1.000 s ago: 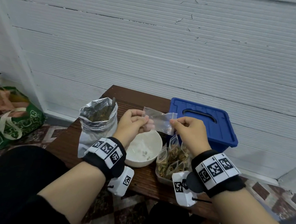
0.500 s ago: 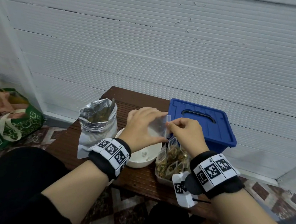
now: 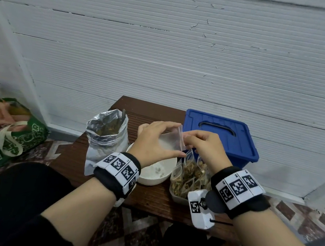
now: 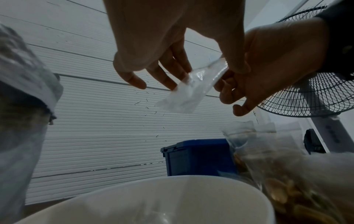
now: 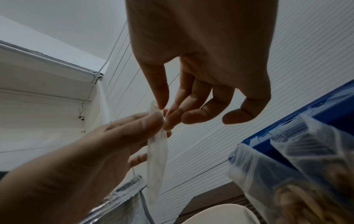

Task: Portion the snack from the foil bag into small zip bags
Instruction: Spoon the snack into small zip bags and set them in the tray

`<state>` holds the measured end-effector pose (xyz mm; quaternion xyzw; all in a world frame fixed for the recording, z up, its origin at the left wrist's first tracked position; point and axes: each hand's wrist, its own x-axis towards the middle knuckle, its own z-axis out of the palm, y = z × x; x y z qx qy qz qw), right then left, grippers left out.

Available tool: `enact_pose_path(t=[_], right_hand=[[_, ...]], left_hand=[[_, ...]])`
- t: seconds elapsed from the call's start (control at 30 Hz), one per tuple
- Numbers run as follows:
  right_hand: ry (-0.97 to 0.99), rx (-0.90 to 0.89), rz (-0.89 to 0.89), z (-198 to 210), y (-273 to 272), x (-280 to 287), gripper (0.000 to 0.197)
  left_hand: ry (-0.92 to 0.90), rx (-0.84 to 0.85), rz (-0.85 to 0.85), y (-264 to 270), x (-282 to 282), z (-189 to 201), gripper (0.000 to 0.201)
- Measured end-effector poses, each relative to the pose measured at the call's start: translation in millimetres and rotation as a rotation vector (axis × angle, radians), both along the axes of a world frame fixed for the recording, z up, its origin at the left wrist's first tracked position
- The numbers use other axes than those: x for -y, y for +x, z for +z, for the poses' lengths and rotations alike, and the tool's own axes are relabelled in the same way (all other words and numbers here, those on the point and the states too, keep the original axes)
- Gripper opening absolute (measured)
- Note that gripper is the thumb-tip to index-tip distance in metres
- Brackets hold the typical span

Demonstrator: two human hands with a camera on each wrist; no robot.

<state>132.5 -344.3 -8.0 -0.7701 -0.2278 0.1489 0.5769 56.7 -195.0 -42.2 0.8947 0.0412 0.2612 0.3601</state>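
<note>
Two hands met above the white bowl (image 3: 155, 176) at the table's (image 3: 149, 198) middle. Toward its left edge stood the opened foil bag (image 3: 107, 136) (a utensil handle poking out). The left hand (image 3: 154, 143) held an empty zip bag (image 3: 172, 144) between thumb and fingers; the right hand (image 3: 206, 146) pinched its top strip. Filled zip bags (image 3: 190, 175) stood near the right edge, before a blue box (image 3: 220, 136).

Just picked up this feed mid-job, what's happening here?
A person is holding an empty small zip bag above the white bowl, the left hand around it and the right hand pinching its top edge. The open foil bag stands to the left; filled bags sit in a tub on the right.
</note>
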Motion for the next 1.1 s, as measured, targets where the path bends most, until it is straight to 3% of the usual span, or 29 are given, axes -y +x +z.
enact_pose_path(t=[0.53, 0.83, 1.1], right_hand=[[0.017, 0.042, -0.010, -4, 2, -1, 0.011], [-0.103, 0.199, -0.022, -5, 2, -5, 0.009], [-0.045, 0.180, -0.081, 3, 0, -11, 0.016]], left_hand=[[-0.137, 0.065, -0.041, -5, -4, 2, 0.041], [-0.173, 0.033, -0.077, -7, -8, 4, 0.037], [-0.193, 0.051, 0.001, -15, -21, 12, 0.045]])
